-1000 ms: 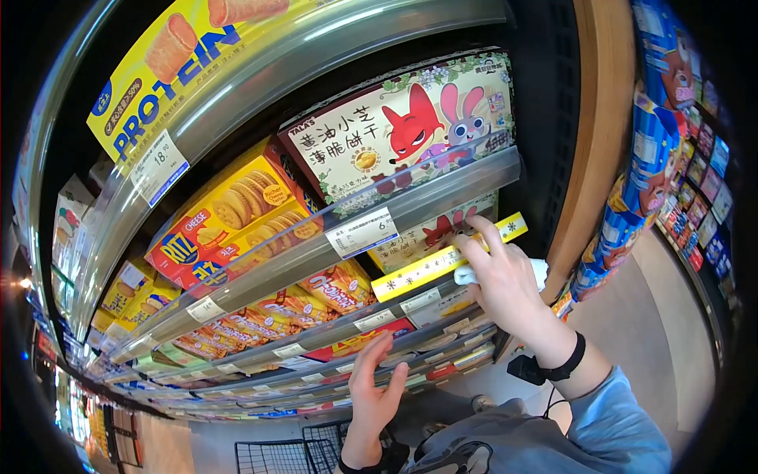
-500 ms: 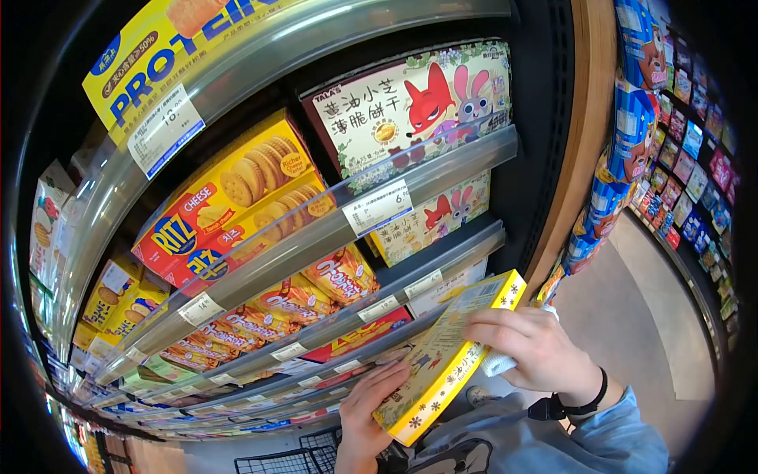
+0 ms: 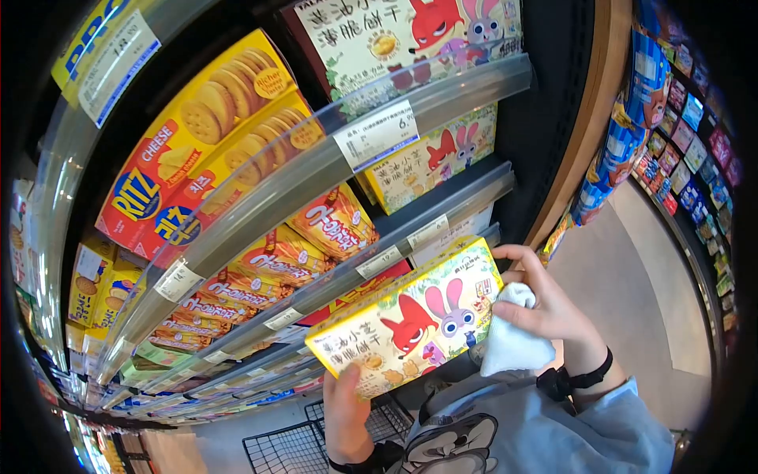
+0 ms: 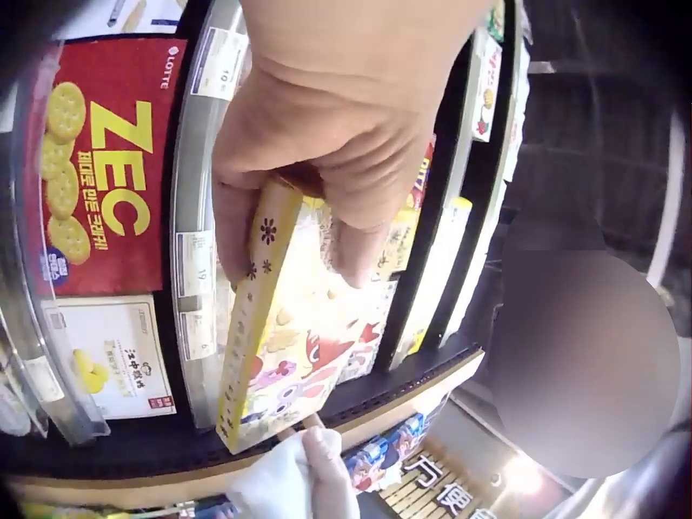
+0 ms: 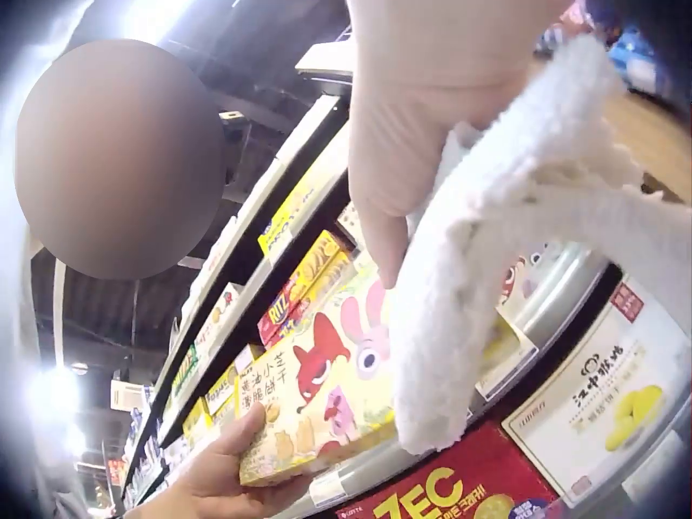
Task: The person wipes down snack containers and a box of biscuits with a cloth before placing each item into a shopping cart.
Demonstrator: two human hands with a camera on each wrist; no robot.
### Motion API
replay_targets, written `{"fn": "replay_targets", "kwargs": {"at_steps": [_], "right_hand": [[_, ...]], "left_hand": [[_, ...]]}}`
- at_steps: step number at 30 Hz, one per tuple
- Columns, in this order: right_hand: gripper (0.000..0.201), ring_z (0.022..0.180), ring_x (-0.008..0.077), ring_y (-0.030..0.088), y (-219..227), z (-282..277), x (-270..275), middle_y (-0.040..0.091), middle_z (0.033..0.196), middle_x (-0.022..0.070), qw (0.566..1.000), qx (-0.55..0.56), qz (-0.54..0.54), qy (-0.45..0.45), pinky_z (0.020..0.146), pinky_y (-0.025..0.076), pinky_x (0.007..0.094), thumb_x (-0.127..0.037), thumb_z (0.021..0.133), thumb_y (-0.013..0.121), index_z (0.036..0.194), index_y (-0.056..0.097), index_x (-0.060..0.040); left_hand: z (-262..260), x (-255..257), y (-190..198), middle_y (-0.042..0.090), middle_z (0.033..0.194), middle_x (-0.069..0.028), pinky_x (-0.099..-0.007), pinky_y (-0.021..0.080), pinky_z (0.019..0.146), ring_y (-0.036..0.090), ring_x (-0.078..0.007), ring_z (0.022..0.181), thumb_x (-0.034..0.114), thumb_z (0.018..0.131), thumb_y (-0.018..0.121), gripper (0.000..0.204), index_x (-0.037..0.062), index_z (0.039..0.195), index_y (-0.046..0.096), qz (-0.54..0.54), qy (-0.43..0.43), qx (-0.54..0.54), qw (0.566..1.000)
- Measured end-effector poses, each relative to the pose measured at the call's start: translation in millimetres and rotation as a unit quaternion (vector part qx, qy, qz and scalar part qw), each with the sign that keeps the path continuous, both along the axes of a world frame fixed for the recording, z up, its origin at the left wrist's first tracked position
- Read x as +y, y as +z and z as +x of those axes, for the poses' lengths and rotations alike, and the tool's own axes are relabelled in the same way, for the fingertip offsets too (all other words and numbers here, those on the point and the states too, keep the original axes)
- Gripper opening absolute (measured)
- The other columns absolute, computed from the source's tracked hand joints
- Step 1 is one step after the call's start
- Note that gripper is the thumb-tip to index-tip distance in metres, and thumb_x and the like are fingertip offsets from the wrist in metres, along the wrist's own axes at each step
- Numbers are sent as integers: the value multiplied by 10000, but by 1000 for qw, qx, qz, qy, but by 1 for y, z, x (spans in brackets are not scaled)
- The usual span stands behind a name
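Note:
Both hands hold a flat yellow biscuit box (image 3: 407,332) in front of the shelves, its face with a red fox and a pink rabbit turned up toward the head camera. My left hand (image 3: 347,407) grips the lower left end, thumb on the front face; the left wrist view shows the fingers (image 4: 236,233) curled round the box end. At the box's right end is my right hand (image 3: 545,304), index finger at the upper corner. A white cloth (image 3: 517,336) is bunched in that same hand and hangs below it, hiding part of the grip in the right wrist view.
Similar fox-and-rabbit boxes (image 3: 438,158) stand on the shelf beyond. Left of them are Ritz boxes (image 3: 213,150) and orange snack packs (image 3: 332,221). A wooden shelf end (image 3: 588,118) with hanging blue packs (image 3: 624,142) borders the right. Black wire baskets (image 3: 288,450) are below.
The box has come down off the shelf edge into both hands and turned from its narrow side to its printed front. The left hand has moved from empty to gripping its left end.

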State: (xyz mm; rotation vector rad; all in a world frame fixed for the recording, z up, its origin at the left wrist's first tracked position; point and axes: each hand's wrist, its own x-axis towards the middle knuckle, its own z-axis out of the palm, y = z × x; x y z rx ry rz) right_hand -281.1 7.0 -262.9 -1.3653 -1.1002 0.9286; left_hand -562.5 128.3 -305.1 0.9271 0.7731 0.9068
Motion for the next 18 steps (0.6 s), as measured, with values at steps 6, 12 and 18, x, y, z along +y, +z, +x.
{"fn": "replay_targets", "kwargs": {"at_steps": [6, 12, 18], "right_hand": [[645, 1075, 176, 531, -3, -1, -2, 535, 1207, 126, 988, 123, -68, -68, 899, 427, 275, -122, 830, 603, 1420, 349, -75], [512, 1032, 185, 594, -12, 7, -8, 577, 1217, 155, 951, 278, -124, -49, 881, 463, 274, -110, 834, 517, 1341, 485, -49], [500, 978, 181, 617, -16, 8, -14, 588, 1196, 156, 943, 315, -89, -55, 830, 488, 249, -129, 828, 495, 1304, 488, 25]], "left_hand": [[7, 1, 21, 363, 1429, -191, -468, 389, 1023, 475, -338, 1231, 323, 821, 503, 741, 18, 1451, 260, 19, -52, -94, 994], [10, 5, 29, 282, 1477, -196, -424, 242, 1118, 299, -315, 1361, 410, 867, 484, 776, -15, 1458, 216, 73, -115, 15, 990], [9, 10, 8, 382, 1402, -231, -455, 406, 1023, 458, -360, 1244, 400, 956, 380, 638, -18, 1427, 277, 45, -85, 20, 995]]}}
